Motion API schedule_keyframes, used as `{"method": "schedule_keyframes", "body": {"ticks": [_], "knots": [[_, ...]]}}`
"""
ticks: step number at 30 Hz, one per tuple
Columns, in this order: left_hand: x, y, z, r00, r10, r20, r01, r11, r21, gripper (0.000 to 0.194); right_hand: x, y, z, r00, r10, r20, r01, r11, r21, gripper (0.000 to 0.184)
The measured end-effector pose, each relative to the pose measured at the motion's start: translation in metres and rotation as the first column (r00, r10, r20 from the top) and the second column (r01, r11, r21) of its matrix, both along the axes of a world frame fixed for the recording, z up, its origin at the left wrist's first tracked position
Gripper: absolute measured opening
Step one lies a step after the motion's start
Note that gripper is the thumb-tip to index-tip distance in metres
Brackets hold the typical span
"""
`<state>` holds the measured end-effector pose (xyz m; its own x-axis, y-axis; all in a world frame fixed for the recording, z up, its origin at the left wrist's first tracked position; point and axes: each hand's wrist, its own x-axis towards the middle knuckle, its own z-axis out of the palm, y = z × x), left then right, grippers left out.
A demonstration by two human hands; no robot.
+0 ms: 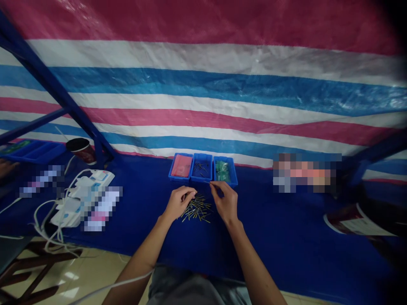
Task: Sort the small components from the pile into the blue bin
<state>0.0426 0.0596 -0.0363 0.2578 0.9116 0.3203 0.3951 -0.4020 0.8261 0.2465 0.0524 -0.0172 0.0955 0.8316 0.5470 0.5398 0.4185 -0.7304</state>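
"Rods, slender, gold and dark, metal-looking (197,208), in a loose heap: where do they lie?"

"On the dark-blue worktop (270,237), between the left hand (176,205) and the right hand (227,203). From the left palm they sit toward three o'clock; from the right, toward nine."

"Which is nearer?"

"Left. Its fingertips are right at the heap's eleven o'clock edge; whether they touch, I cannot tell. The right stands just beside the heap, apart from it."

"Long axis?"

"No shared one. They cross every way: some at the heap's five o'clock edge run ten to four, others at seven run one to seven."

"And how are both hands set?"

"Thumb and forefinger drawn into a narrow pinch on each. Whether either has a rod nipped there, I cannot tell."

"What is near the right fingertips?"

"Toward eleven o'clock, an open blue plastic bin (200,180) with thin dark pieces (199,166). At its nine o'clock is a matching bin of flat pinkish-red material (182,165); at its three, one of green, clear-wrapped contents (222,169)."
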Motion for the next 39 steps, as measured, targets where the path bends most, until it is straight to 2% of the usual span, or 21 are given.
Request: {"method": "schedule_keyframes", "body": {"ticks": [3, 5, 8, 11, 13, 16, 19, 22, 26, 30, 39], "knots": [[0.0, 0.001, -0.004, 1.0, -0.002, 0.005, 0.002, 1.0, -0.007, 0.03, -0.004, 0.021, 0.008, 0.993, -0.11, 0.042, 0.111, 0.994, -0.021, 0.029], [-0.001, 0.001, -0.005, 1.0, -0.005, 0.009, 0.005, 1.0, -0.016, 0.03, -0.008, 0.036, 0.011, 0.982, -0.169, 0.089, 0.177, 0.98, -0.09, 0.032], [-0.002, 0.002, -0.006, 1.0, 0.002, 0.024, -0.001, 1.0, -0.031, 0.03, -0.009, 0.047, 0.014, 0.968, -0.126, 0.218, 0.166, 0.97, -0.176, 0.035], [-0.002, 0.003, -0.006, 0.999, 0.019, 0.045, -0.017, 0.999, -0.045, 0.031, -0.001, 0.033, 0.011, 0.976, -0.065, 0.208, 0.106, 0.975, -0.194, 0.035], [-0.002, 0.003, -0.005, 0.999, 0.02, 0.047, -0.018, 0.999, -0.048, 0.031, 0.009, 0.015, 0.006, 0.988, 0.031, 0.152, 0.005, 0.972, -0.234, 0.036], [-0.001, 0.003, -0.004, 1.0, 0.006, 0.019, -0.005, 0.999, -0.041, 0.03, 0.027, -0.011, -0.009, 0.976, 0.194, 0.104, -0.149, 0.929, -0.339, 0.033], [-0.001, 0.002, -0.004, 1.0, 0.005, 0.004, -0.005, 0.999, -0.04, 0.031, 0.038, -0.025, -0.022, 0.971, 0.229, 0.071, -0.181, 0.893, -0.411, 0.029], [-0.001, 0.003, -0.005, 1.0, 0.016, 0.007, -0.016, 0.999, -0.046, 0.031, 0.04, -0.028, -0.026, 0.957, 0.282, 0.068, -0.226, 0.871, -0.435, 0.023], [-0.001, 0.003, -0.006, 1.0, 0.024, 0.01, -0.024, 0.999, -0.048, 0.031, 0.037, -0.027, -0.025, 0.946, 0.313, 0.088, -0.243, 0.86, -0.45, 0.015], [-0.001, 0.003, -0.005, 0.999, 0.019, 0.031, -0.017, 0.998, -0.053, 0.032, 0.036, -0.027, -0.027, 0.94, 0.307, 0.151, -0.216, 0.875, -0.434, 0.011], [-0.001, 0.003, -0.005, 1.0, 0.028, 0.011, -0.028, 0.998, -0.05, 0.034, 0.035, -0.027, -0.029, 0.936, 0.297, 0.188, -0.204, 0.894, -0.4, 0.013]]}}
